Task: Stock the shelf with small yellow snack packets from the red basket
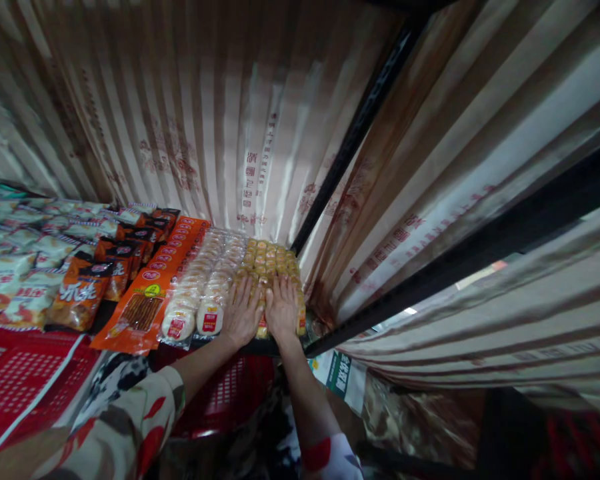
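My left hand (241, 313) lies flat with fingers spread on packs of small yellow wrapped snacks (270, 257) at the shelf's right end. Beside it, my right hand (281, 307) rests on the same yellow packs, fingers stretched out and pointing away from me. Just left of my hands are clear packs of round white crackers (211, 297) with red labels. Further left lies an orange packet of brown stick snacks (143, 310). Part of the yellow packs is hidden under my palms.
Orange-black snack bags (83, 293) and pale snack bags (27, 293) fill the shelf's left. A red basket (25, 373) stands in front. A dark metal post (360, 133) and printed curtains (220, 120) bound the back and right. A green-white package (341, 377) lies below right.
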Demonstrator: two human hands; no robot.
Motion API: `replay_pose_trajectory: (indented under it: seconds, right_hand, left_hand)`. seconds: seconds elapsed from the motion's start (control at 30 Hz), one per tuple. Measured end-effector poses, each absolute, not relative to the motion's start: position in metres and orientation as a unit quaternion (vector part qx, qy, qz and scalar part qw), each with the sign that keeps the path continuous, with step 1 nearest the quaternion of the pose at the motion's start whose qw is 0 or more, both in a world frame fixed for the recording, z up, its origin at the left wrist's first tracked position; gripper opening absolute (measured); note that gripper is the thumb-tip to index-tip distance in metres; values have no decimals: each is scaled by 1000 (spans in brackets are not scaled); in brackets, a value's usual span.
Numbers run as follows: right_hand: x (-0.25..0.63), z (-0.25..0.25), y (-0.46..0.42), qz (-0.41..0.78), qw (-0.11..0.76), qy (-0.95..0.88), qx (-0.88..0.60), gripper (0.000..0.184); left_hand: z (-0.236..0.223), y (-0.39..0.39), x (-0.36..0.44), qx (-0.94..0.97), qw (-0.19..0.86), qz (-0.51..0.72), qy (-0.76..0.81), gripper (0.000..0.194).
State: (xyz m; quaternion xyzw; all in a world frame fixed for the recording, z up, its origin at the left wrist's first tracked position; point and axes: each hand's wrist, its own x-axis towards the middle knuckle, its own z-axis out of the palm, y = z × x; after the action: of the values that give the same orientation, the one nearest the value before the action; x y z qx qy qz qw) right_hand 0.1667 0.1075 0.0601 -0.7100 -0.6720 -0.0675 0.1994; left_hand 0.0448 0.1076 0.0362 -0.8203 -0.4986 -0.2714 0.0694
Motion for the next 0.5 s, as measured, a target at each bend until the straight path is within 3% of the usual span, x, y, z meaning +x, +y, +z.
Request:
replay_pose_trajectory:
  seconds: [0.5]
  right_hand:
    - [161, 48, 80, -68, 217, -660, -716, 49]
  left_hand:
    - [36, 103, 46, -846, 68, -263, -459, 48]
